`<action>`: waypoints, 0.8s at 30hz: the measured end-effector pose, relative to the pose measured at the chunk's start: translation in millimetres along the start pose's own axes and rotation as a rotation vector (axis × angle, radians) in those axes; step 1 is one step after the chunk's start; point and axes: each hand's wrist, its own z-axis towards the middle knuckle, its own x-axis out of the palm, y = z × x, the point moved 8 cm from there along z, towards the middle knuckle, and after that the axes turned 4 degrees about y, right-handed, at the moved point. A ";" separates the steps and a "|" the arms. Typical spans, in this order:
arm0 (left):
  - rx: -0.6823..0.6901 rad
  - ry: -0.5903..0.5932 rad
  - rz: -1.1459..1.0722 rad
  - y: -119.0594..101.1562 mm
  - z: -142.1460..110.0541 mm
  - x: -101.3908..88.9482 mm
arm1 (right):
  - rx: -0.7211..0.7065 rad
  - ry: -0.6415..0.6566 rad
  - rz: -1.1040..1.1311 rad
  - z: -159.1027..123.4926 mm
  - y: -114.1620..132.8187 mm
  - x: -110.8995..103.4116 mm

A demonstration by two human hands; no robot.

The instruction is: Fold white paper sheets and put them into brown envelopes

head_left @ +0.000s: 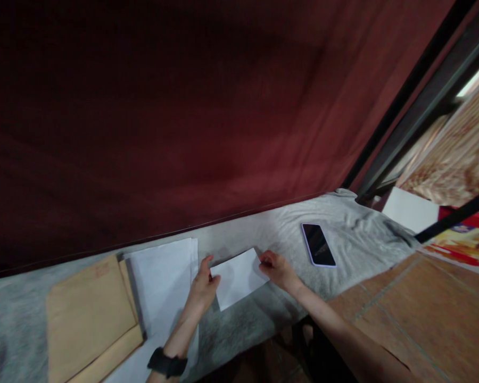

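Observation:
A small white folded sheet of paper (241,281) is held just over the grey cloth, tilted slightly up to the right. My left hand (203,286) grips its left edge near the upper corner, thumb on top and fingers behind. At the opposite edge, my right hand (278,270) pinches the paper between thumb and curled fingers. Beside my left hand lies a stack of larger white sheets (163,276). Brown envelopes (90,314) rest partly over that stack, on its left.
A phone (318,246) with a pale purple case lies on the grey cloth (359,234), right of my right hand. A dark red hanging cloth (207,133) rises behind the surface. Dark metal bars (407,111), a colourful box (467,242) and a tiled floor (431,319) are at the right.

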 end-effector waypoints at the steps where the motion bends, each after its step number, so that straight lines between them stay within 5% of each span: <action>1: -0.003 0.011 0.027 1.0 -0.3 1.7 | 0.000 -0.004 -0.060 -1.4 1.1 -1.2; 6: 0.003 0.020 0.145 1.9 -2.0 6.8 | -0.086 -0.044 -0.294 -8.3 22.2 -2.3; 10: 0.051 -0.020 0.280 0.0 -4.0 11.9 | -0.396 -0.015 -0.565 -19.4 48.6 24.2; 18: 0.131 -0.086 0.709 -35.3 -23.1 14.2 | -0.508 -0.037 -0.784 -34.8 34.1 53.4; 24: 0.371 -0.036 0.931 -58.2 -47.9 71.0 | -0.522 -0.021 -0.863 -34.9 28.3 59.5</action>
